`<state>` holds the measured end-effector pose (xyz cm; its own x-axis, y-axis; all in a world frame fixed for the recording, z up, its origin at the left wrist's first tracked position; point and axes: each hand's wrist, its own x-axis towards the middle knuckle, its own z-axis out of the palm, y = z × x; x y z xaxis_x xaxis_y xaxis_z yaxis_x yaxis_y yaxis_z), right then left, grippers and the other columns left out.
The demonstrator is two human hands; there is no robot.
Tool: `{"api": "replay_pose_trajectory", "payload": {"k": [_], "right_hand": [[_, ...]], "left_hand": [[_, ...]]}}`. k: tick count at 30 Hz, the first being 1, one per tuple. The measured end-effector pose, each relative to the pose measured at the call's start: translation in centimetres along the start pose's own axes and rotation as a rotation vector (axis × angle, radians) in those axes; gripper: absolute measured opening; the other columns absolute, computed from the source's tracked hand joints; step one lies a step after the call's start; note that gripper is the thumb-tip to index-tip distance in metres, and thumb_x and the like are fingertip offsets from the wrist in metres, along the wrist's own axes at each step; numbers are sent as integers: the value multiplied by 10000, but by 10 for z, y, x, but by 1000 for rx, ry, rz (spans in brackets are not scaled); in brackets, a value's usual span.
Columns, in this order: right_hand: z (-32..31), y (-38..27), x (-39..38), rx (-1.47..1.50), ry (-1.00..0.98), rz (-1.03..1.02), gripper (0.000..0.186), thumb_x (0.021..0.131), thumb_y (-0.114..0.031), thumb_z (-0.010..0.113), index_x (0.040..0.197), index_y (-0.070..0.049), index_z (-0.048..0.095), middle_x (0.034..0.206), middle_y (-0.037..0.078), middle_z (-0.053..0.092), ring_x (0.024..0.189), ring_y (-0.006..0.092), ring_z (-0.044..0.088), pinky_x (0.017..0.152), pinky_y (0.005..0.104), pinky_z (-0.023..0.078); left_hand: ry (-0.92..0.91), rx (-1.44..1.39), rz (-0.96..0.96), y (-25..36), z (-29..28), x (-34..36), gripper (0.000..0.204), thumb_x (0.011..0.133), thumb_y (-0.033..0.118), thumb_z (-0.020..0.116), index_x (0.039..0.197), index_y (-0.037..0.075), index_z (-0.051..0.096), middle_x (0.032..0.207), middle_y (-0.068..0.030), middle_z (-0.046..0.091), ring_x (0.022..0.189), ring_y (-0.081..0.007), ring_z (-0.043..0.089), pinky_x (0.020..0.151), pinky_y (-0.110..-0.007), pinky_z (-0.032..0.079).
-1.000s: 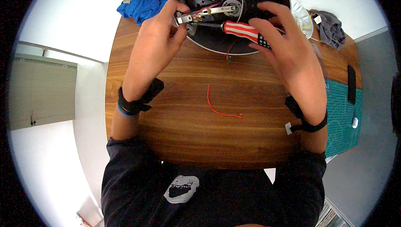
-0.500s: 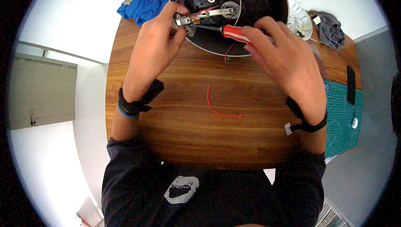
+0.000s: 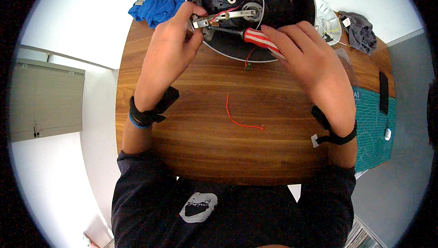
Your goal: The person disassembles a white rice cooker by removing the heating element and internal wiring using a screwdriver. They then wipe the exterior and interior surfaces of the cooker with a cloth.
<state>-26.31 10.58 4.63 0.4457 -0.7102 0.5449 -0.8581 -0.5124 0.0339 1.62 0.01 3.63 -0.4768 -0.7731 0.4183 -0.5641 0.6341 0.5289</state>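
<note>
A round black appliance base (image 3: 287, 1) with a silver rim holds wires, metal tabs and a metal strip (image 3: 235, 14) with a red wire alongside. My left hand (image 3: 169, 58) has its fingers closed on the small metal bracket (image 3: 200, 22) at the strip's left end. My right hand (image 3: 315, 65) grips a screwdriver (image 3: 255, 37) with a red and white striped handle, its shaft pointing left to that bracket; the tip is hard to make out. A small green part (image 3: 248, 65) hangs on a red wire at the rim. A loose red wire (image 3: 232, 118) lies below, between my arms.
The wooden table (image 3: 219, 152) carries a blue cloth (image 3: 153, 6) at back left and a white cover (image 3: 331, 19) and grey cloth (image 3: 360, 31) at back right. A green cutting mat (image 3: 372, 143), black phone (image 3: 383, 92) and small white object (image 3: 388, 134) lie at right.
My right hand has shifted on the screwdriver handle, its raised fingers coming down and curling over it, covering more of the handle. My left hand stays on the bracket, slightly lower than a second ago.
</note>
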Motion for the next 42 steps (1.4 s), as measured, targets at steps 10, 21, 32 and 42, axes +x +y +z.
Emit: {"api": "replay_pose_trajectory", "payload": {"k": [10, 21, 32, 42], "right_hand": [[0, -8, 1, 0, -53, 6, 375, 928, -142, 712, 1300, -193, 702, 1075, 54, 626, 858, 231, 735, 600, 391, 623], [1, -4, 6, 17, 31, -125, 390, 894, -142, 751, 1282, -135, 714, 1078, 61, 602, 983, 254, 634, 732, 369, 621], [6, -9, 2, -29, 1, -38, 350, 915, -161, 758, 1263, -157, 730, 1064, 34, 635, 917, 251, 666, 711, 380, 618], [9, -6, 3, 53, 48, -42, 366, 892, -154, 744, 1258, -157, 729, 1033, 42, 628, 916, 257, 672, 720, 392, 626]], "left_hand": [[-4, 13, -10, 7, -1, 0, 344, 953, -10, 720, 1267, 78, 612, 836, -225, 723, 814, -420, 772, 688, -466, 572], [18, -6, 16, 1, 2, 0, 338, 954, -8, 720, 1263, 78, 615, 817, -219, 722, 795, -417, 774, 678, -468, 572], [15, 1, 10, -1, 3, -1, 342, 950, -15, 715, 1263, 74, 613, 801, -212, 711, 787, -408, 770, 673, -460, 565], [9, -6, 12, 0, 2, -1, 343, 949, -20, 711, 1265, 69, 610, 812, -208, 709, 778, -398, 761, 669, -454, 554]]}}
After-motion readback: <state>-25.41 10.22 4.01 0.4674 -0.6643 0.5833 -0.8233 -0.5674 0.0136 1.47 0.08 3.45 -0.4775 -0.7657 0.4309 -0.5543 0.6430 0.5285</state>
